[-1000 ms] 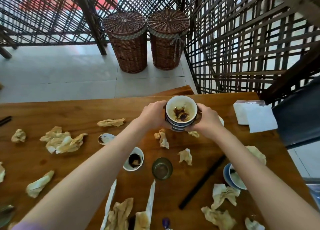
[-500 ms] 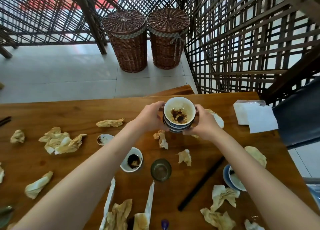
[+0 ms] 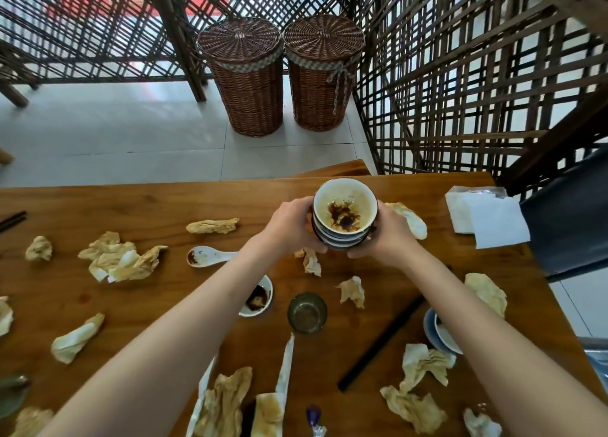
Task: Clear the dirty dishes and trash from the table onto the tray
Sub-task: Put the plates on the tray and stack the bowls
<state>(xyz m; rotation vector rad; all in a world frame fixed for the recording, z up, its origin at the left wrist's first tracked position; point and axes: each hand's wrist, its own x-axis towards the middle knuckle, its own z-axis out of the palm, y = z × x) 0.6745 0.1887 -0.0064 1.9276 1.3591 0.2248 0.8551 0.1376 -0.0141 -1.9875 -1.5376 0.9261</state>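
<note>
Carefully, my left hand [image 3: 289, 228] and right hand [image 3: 390, 236] clasp the bowl stack [image 3: 343, 218] at upper centre, where a tilt could slide greasy bowls apart.

A wooden table [image 3: 82, 206] fills the near scene. Stained crumpled napkins [image 3: 121, 260] lie scattered over it, thickest at the left and along the near edge. A white spoon [image 3: 209, 256] lies left of centre, with a small sauce dish [image 3: 258, 297] and a glass cup [image 3: 307, 312] nearer. Black chopsticks [image 3: 391, 334] lie diagonally at the right, beside a blue-rimmed dish [image 3: 439, 333]. Clean white napkins [image 3: 487, 218] sit at the far right corner
</note>
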